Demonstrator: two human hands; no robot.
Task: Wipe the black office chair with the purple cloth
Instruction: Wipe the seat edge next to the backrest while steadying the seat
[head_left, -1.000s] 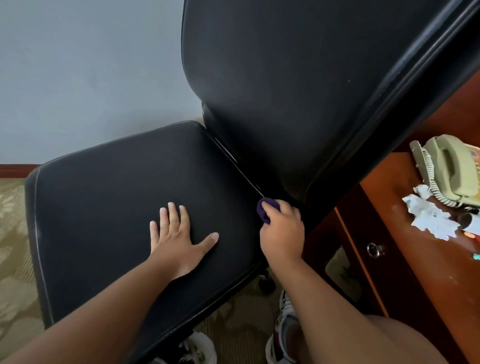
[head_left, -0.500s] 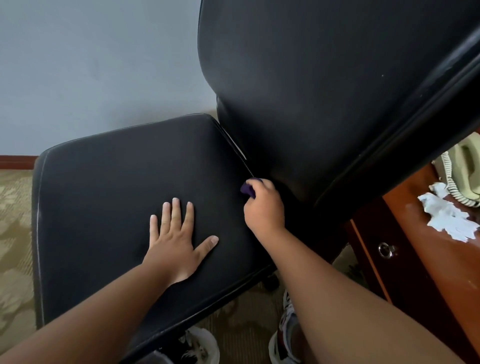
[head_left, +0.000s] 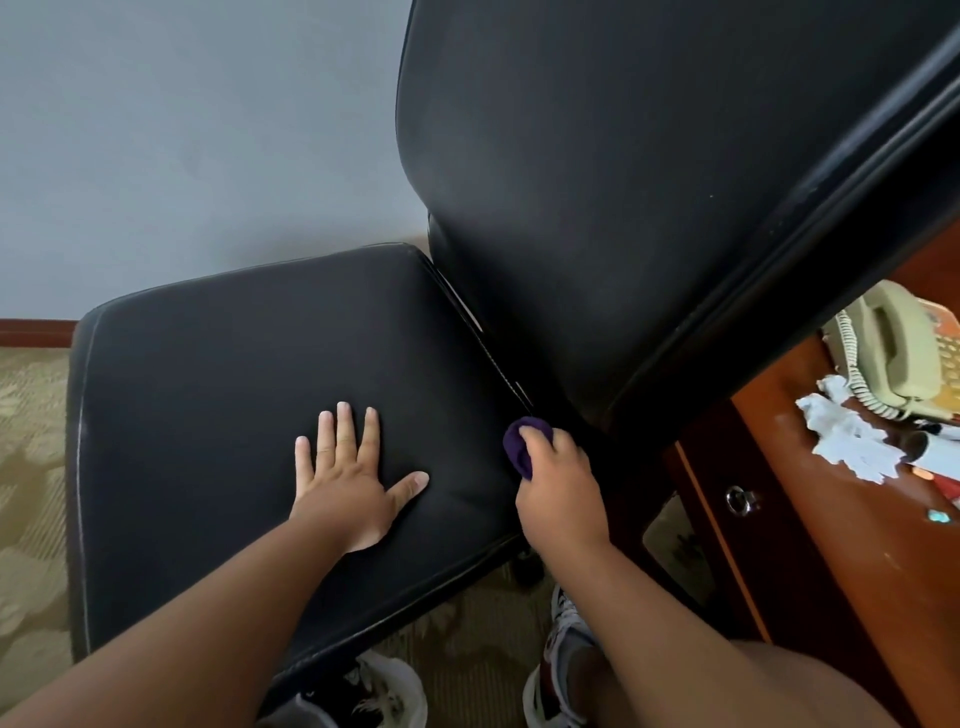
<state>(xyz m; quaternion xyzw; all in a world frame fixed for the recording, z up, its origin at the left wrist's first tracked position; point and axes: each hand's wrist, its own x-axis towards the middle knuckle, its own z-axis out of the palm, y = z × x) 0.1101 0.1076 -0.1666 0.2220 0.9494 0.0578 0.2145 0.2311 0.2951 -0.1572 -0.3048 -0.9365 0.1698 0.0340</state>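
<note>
1. Grey wall (head_left: 182, 130) behind, patterned carpet (head_left: 31, 467) below.
2. Bunched purple cloth (head_left: 517, 447): at the seat's rear right corner, against the seam under the backrest.
3. Person's right hand (head_left: 561, 493): grip curled round the cloth, pressing it to the chair.
4. Person's left hand (head_left: 348, 483): grip open, fingers straight, palm flat on mid-seat.
5. One black office chair (head_left: 234, 364): padded seat, tall backrest.
6. Reddish wooden bench (head_left: 857, 561), right of chair: carries a beige telephone (head_left: 893, 353) and crumpled white paper (head_left: 852, 441).

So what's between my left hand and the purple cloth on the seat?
Nothing: in the head view only bare black seat cushion lies between the left hand and the purple cloth.
</note>
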